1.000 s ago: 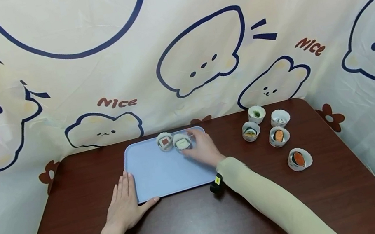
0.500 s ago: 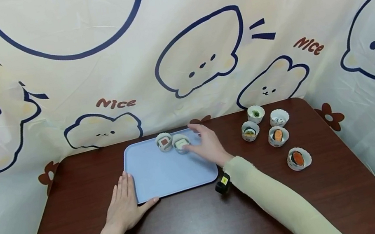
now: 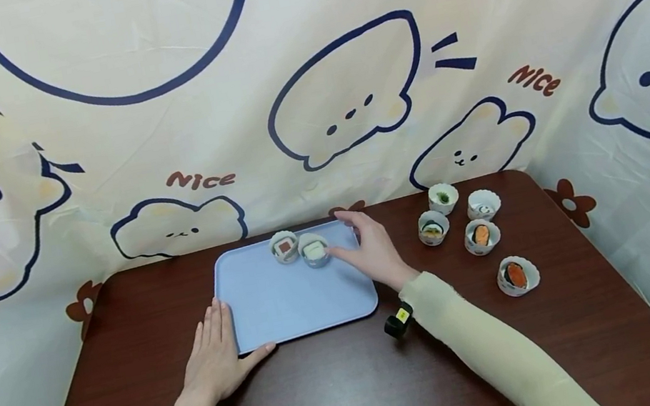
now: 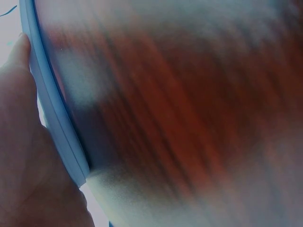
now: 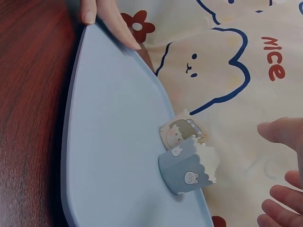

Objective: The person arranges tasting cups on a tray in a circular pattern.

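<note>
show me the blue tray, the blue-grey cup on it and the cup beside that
Blue tray (image 3: 290,303): head view, bare middle of its floor
Blue-grey cup (image 5: 182,165): right wrist view, its outer wall
Neighbouring cup (image 5: 182,130): right wrist view, printed outer wall

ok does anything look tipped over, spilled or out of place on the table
Nothing stands out: both paper cups on the blue tray stand upright, as do the five cups right of it, with no spill visible. One cup, with red-orange sushi, merely sits apart.
</note>
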`<state>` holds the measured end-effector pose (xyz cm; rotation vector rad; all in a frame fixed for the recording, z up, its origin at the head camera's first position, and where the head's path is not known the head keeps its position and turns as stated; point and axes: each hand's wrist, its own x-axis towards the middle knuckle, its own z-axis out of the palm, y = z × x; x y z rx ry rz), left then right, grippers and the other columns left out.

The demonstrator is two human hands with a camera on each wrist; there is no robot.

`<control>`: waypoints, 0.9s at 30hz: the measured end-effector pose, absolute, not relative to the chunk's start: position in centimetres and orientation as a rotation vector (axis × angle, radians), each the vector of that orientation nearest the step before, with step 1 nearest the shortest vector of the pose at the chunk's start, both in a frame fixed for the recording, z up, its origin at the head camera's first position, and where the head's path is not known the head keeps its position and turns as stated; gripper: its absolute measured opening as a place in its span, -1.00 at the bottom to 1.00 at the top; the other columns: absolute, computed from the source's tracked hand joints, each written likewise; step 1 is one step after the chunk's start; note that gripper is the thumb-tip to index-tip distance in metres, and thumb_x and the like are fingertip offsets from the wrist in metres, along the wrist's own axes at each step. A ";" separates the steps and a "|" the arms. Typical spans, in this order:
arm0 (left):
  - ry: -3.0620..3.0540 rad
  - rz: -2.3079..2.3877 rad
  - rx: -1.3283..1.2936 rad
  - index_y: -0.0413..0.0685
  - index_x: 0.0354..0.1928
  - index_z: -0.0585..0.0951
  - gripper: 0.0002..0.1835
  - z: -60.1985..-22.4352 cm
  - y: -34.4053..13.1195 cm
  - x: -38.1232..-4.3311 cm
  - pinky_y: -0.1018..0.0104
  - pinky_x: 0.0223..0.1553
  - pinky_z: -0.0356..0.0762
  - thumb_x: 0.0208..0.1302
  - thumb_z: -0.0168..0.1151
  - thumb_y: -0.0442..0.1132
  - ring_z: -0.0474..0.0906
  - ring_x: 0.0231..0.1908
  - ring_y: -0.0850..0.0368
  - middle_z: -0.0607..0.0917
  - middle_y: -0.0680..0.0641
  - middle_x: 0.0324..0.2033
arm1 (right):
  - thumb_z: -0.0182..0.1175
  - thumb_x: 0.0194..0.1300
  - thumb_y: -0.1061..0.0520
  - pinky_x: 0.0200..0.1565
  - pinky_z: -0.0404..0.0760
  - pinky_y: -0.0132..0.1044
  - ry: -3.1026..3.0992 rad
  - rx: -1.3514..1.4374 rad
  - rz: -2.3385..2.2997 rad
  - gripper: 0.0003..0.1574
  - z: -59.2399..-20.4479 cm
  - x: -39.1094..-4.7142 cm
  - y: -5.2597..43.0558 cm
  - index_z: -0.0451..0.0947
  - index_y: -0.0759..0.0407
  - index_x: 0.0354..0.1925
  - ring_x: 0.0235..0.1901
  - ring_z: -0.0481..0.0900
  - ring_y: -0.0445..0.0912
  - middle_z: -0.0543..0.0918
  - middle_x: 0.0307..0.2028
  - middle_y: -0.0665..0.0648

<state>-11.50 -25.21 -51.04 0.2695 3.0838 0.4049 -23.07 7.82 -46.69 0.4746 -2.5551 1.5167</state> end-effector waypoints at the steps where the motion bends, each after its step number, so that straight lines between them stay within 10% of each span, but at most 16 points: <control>1: 3.085 0.405 0.269 -0.53 0.52 0.00 0.34 -51.1 -25.2 -11.5 -0.23 0.45 -0.13 0.17 0.19 0.53 -0.10 0.50 -0.39 -0.05 -0.47 0.53 | 0.52 0.21 0.01 0.22 0.50 0.04 -2.547 0.481 1.517 -0.11 -46.7 -23.0 8.0 0.42 0.22 0.39 0.23 0.48 0.16 0.52 0.27 0.16; 27: 3.059 0.370 0.261 -0.53 0.52 -0.03 0.37 -50.7 -25.2 -11.6 -0.25 0.45 -0.12 0.17 0.08 0.60 -0.13 0.51 -0.39 -0.09 -0.47 0.53 | 0.49 0.23 -0.06 0.20 0.50 0.12 -2.499 0.461 1.470 -0.17 -46.4 -21.8 12.0 0.44 0.15 0.37 0.20 0.50 0.17 0.53 0.26 0.12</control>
